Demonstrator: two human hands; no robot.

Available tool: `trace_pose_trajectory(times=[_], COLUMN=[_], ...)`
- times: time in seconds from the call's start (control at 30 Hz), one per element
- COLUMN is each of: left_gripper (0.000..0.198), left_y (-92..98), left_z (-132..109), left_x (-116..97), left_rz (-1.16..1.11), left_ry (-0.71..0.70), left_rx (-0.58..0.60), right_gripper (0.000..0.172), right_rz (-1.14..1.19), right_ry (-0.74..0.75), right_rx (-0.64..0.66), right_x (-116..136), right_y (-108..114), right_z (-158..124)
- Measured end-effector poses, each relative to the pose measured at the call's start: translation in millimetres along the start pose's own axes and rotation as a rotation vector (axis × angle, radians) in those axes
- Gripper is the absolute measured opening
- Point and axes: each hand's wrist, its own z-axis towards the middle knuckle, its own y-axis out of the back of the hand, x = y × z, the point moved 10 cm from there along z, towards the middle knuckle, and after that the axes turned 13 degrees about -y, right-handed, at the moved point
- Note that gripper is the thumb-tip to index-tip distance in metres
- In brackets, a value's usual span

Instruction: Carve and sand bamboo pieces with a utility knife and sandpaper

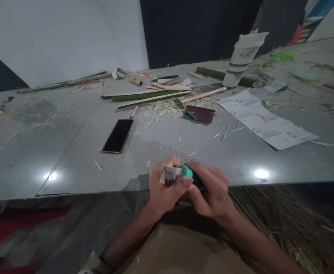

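At the table's front edge my right hand [214,188] is closed around the handle of a utility knife [186,171], teal at the blade end with a dark grip. Its grey blade points left, over my left hand [161,196]. My left fingers are curled around a small pale piece of bamboo [163,177], mostly hidden by the fingers and blade. The left thumb presses against the teal part of the knife. Both hands are close together and slightly blurred.
On the grey table [78,167] lie a phone [118,136], a maroon folded piece [199,113], a hammer [204,95], bamboo strips [152,98] among shavings, and a printed sheet [265,120]. A tall paper cup [242,59] stands behind. Bamboo sticks [287,224] lie below the table at right.
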Motion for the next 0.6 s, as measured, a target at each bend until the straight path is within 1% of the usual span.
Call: trace_pose_trajectory(times=[0.1, 0.23, 0.33, 0.47, 0.53, 0.6], left_gripper=[0.047, 0.050, 0.052, 0.055, 0.056, 0.054], left_y=[2.9, 9.3, 9.0, 4.6, 4.2, 4.4], left_z=[-3.4, -8.3, -5.6, 3.8, 5.1, 3.9], left_x=[4.9, 9.8, 2.7, -15.4, -13.5, -6.6], left_rz=[-0.024, 0.032, 0.101, 0.218, 0.209, 0.166], left_ry=[0.021, 0.077, 0.072, -0.029, -0.023, 0.007], left_rx=[-0.023, -0.079, -0.098, -0.081, -0.073, -0.065], right_gripper=[0.011, 0.013, 0.015, 0.011, 0.009, 0.010], right_rz=[0.006, -0.033, -0.066, -0.035, -0.018, -0.004], right_ry=[-0.003, -0.009, -0.024, -0.103, -0.124, -0.111], right_rx=[0.005, -0.025, -0.062, -0.071, -0.074, -0.074], right_x=[-0.7, -1.8, -2.7, -9.1, -11.1, -10.3], right_y=[-0.4, -0.2, 2.1, 4.8, 5.6, 5.5], right_z=[-0.1, -2.3, -3.5, -2.0, -1.8, -2.1])
